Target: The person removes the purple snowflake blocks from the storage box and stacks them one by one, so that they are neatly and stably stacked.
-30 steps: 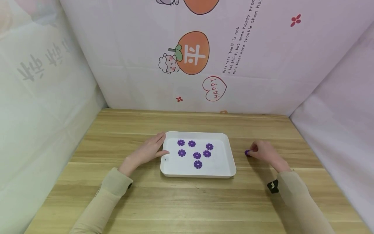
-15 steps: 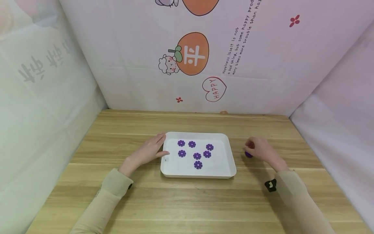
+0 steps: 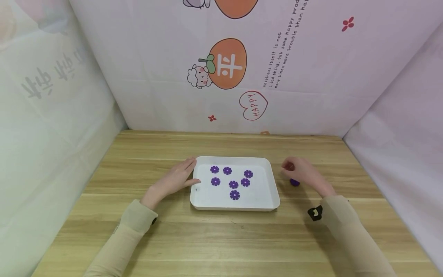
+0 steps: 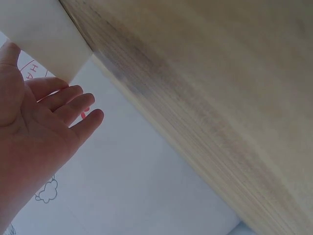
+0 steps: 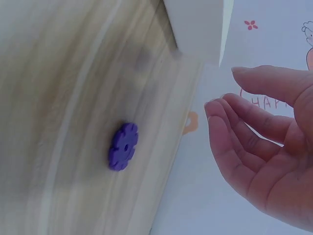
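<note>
A white tray [image 3: 257, 199] sits on the table with several purple snowflake discs [image 3: 234, 195] lying flat and apart inside it. My left hand [image 3: 176, 177] rests on the tray's left rim, its thumb reaching over the edge. In the left wrist view the fingers of that hand [image 4: 41, 115] are loosely extended against the tray's wall [image 4: 46, 36]. My right hand [image 3: 302, 172] hovers between the tray and one loose purple snowflake disc [image 3: 295, 183]. The right wrist view shows this disc [image 5: 123, 147] lying on the wood, and nothing between the hand's [image 5: 264, 144] gently bent fingers and thumb.
The wooden table [image 3: 207, 246] is bounded by a printed white cloth wall [image 3: 155, 84] at the back and white cloth on both sides. A dark strap piece [image 3: 315, 213] hangs under the right cuff.
My right hand has let go of the loose disc, which stays on the table, and has shifted left and up toward the tray. The left hand and tray have kept their places.
</note>
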Demonstrator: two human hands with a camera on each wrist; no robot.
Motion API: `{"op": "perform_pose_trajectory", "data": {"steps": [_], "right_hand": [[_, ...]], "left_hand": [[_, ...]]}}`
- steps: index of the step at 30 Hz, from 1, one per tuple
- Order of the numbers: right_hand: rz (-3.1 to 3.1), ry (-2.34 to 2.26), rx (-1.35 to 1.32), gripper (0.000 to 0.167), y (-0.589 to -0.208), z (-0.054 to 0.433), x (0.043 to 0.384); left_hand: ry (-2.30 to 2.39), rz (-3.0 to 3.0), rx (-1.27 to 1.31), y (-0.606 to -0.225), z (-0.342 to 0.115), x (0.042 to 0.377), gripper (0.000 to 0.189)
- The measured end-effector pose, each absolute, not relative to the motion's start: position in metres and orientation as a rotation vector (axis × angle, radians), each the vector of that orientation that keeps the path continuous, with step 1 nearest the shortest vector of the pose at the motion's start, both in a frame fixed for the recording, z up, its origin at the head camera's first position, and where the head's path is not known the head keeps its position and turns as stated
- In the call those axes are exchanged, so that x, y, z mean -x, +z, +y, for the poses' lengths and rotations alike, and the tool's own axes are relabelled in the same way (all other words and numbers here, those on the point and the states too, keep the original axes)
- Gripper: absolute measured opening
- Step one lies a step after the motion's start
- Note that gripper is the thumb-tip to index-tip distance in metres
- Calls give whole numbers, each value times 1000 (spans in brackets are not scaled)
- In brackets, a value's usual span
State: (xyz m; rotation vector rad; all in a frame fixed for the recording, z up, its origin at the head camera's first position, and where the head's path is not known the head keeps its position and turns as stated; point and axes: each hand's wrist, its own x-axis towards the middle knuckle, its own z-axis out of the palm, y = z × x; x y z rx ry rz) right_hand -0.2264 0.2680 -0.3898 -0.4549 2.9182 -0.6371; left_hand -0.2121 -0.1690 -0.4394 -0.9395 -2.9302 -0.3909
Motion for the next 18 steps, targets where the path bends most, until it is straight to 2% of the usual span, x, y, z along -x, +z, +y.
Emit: {"op": "perform_pose_trajectory", "data": {"steps": [18], "right_hand": [[2887, -583, 588, 23, -386, 235, 245]], "left_hand": [[-401, -2942, 931, -440, -170, 213, 79]]}}
